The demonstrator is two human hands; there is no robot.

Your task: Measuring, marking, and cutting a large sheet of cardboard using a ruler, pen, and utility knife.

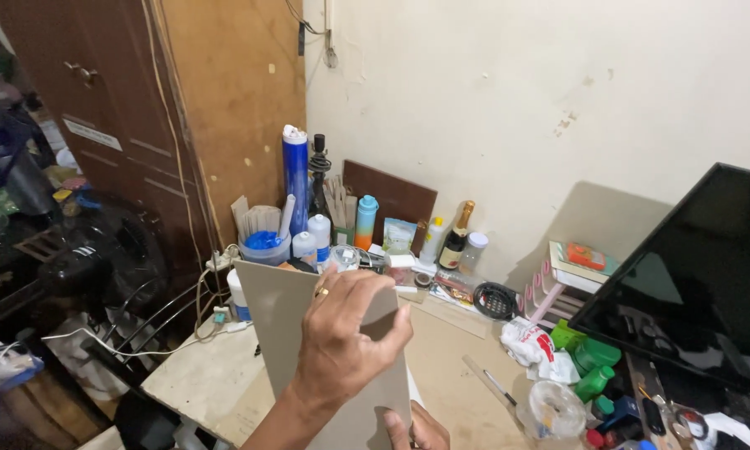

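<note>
Fan (108, 258): seen at far left, dark, low beside the brown door (142, 108).
Cables (183, 321): white ones are draped from the fan side onto the table's left edge.
Table (200, 379): a pale, worn top is seen under the hands, crowded along the far wall.
Card (279, 312): a grey-beige sheet is held upright over the table's near middle, its top edge in front of the blue tube.
Left hand (341, 337): fingers are wrapped over the card's upper right edge, clamped on it; a ring is worn.
Right hand (416, 429): only partly shown at the bottom edge, pressed to the card's lower right; whether it is closed on the card cannot be told.
Blue tube (296, 171): stood upright at the far wall behind the card.
Bottle (455, 236): a dark one with a gold neck is stood further right.
Green bottles (591, 367): grouped near the screen.
Screen (691, 287): a black one is leaned at far right.
</note>
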